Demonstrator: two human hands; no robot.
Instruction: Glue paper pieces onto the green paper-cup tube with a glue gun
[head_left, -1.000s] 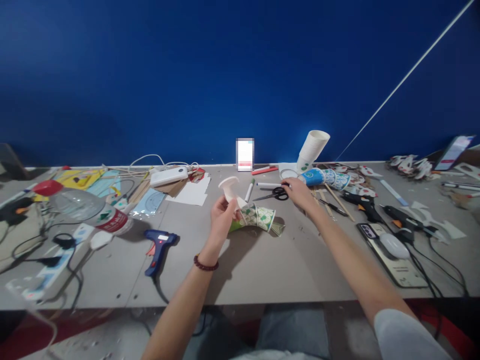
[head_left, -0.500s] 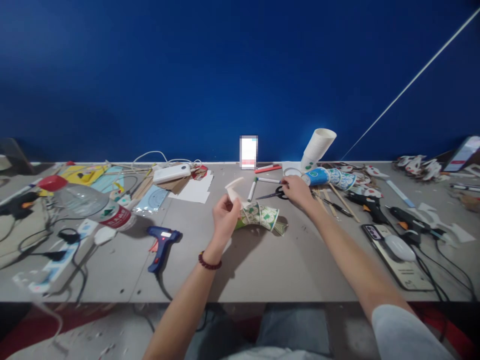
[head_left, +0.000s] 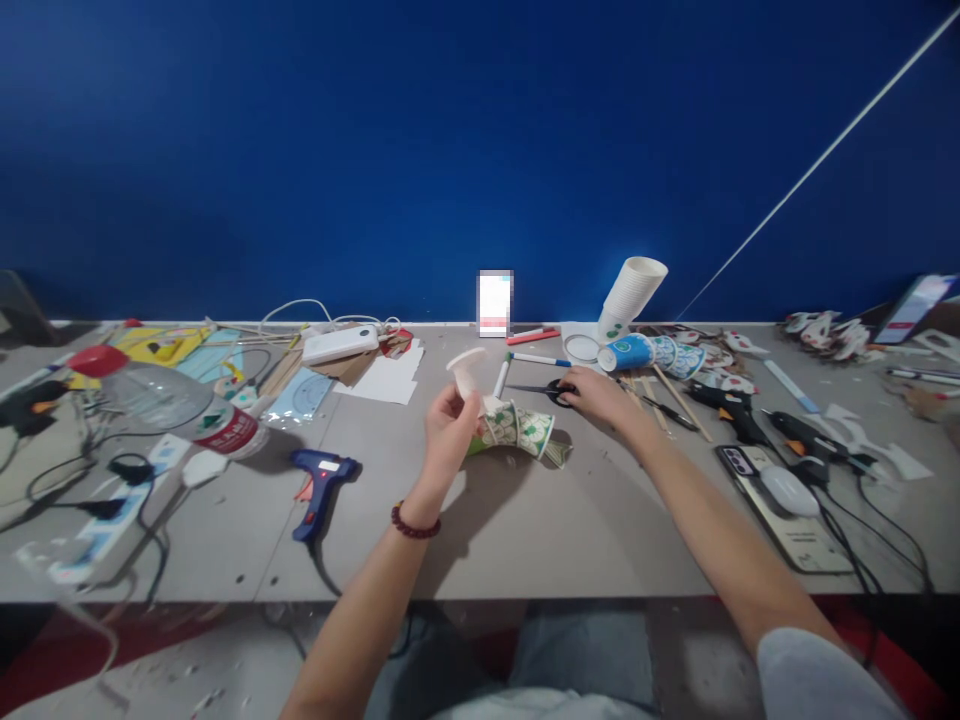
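Note:
My left hand [head_left: 454, 428] is closed, pinching a curved white paper cup piece [head_left: 466, 372] that sticks up above the thumb and fingertips. Just right of that hand, on the grey table, lies a chain of green-patterned paper cups [head_left: 517, 427] with a striped fish-like tail [head_left: 556, 453]. My right hand [head_left: 598, 398] has its fingers closed on the black handles of a pair of scissors [head_left: 559, 391]. The blades point left toward a white marker [head_left: 502, 380]. Part of the handles is hidden under the fingers.
A blue glue gun [head_left: 322, 490] lies left of my left arm. Behind my right hand are a blue-patterned cup chain [head_left: 652, 353] and a leaning stack of white cups [head_left: 632, 290]. Black glue guns [head_left: 814, 440] and a phone [head_left: 780, 515] lie right. A plastic bottle [head_left: 176, 405] lies left.
My right hand has shifted slightly down at the scissors' handles. The white piece in my left hand has turned and shows a broader face. The whole view has moved slightly.

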